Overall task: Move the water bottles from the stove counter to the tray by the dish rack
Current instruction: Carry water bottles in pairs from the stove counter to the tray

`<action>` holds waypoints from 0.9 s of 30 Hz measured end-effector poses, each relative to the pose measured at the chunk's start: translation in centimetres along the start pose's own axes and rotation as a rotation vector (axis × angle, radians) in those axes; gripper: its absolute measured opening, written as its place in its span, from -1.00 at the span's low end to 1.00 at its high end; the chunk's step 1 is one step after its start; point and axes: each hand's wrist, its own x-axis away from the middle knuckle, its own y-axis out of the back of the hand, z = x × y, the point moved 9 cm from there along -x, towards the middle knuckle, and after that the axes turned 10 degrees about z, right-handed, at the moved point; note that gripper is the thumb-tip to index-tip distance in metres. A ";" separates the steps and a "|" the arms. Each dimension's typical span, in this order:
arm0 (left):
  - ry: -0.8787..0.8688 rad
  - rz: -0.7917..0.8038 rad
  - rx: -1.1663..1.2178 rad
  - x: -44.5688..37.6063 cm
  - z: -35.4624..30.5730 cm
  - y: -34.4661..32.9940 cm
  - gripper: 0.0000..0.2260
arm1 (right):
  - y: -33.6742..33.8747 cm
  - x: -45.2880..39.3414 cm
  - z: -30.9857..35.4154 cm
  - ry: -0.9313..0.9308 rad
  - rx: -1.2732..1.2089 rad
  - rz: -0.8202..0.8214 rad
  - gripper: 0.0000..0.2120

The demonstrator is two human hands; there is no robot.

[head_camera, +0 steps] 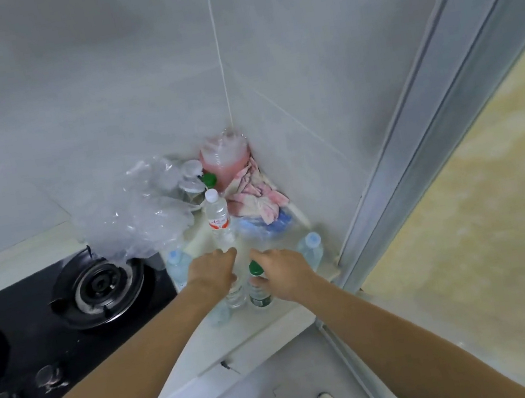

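Several water bottles stand on the pale counter (276, 323) in the corner, right of the stove. My left hand (212, 271) is closed over the top of a clear bottle (235, 295). Gripping the neck of a green-capped bottle (258, 291) is my right hand (285, 273). A white-capped bottle with a red label (219, 220) rises just beyond my fingers. One blue-capped bottle (177, 265) stands at the left and another (312, 249) at the right. A further clear bottle (219, 313) is partly hidden under my left wrist.
A black gas stove (98, 287) lies to the left. Crumpled plastic bags (139, 219), a pink jug (225, 160), a pink-white cloth (255, 198) and a blue bundle (267, 227) fill the tiled corner. A metal door frame (424, 178) borders the right.
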 end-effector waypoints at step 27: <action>0.450 -0.855 0.335 27.5 14.8 18.9 -0.75 | 26.2 -0.1 17.7 0.573 -0.366 -0.355 -0.81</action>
